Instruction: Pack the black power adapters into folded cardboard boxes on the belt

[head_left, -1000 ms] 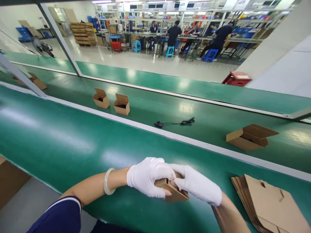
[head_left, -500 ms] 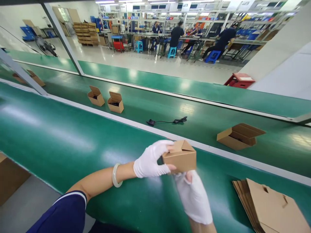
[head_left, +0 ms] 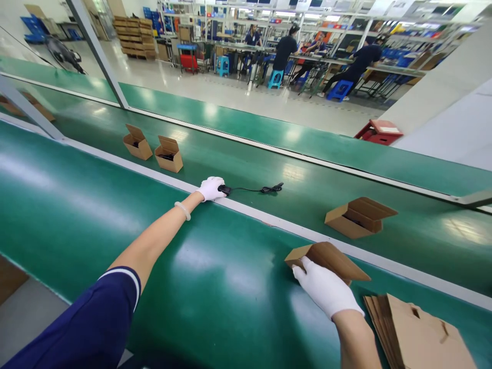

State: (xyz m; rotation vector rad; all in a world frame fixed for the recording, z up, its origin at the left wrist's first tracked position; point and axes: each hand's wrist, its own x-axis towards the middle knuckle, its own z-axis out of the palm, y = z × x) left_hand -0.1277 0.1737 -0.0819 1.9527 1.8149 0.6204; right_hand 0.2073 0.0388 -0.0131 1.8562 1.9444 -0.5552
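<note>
My left hand (head_left: 211, 188), in a white fingerless glove, reaches over the pale rail and closes round the black power adapter (head_left: 225, 190) on the green belt. A thin cord runs right from the adapter to a bundled black cable (head_left: 272, 188). My right hand (head_left: 326, 287), gloved the same way, grips the near side of an open cardboard box (head_left: 334, 259) on the near green surface, thumb at its rim. The lid of this box is tilted up to the right. Its inside is mostly hidden by the hand.
Farther along the belt (head_left: 246, 207) stand open boxes with black items inside: one box (head_left: 353, 218) at right and two (head_left: 137, 143) (head_left: 169, 155) at left. Flattened cartons (head_left: 426, 328) lie stacked at lower right. A metal post (head_left: 98, 54) rises at left. People sit at benches beyond.
My left hand has let go of the box and moved left and forward onto the adapter. My right hand has brought the box down to the right, and its lid now stands open.
</note>
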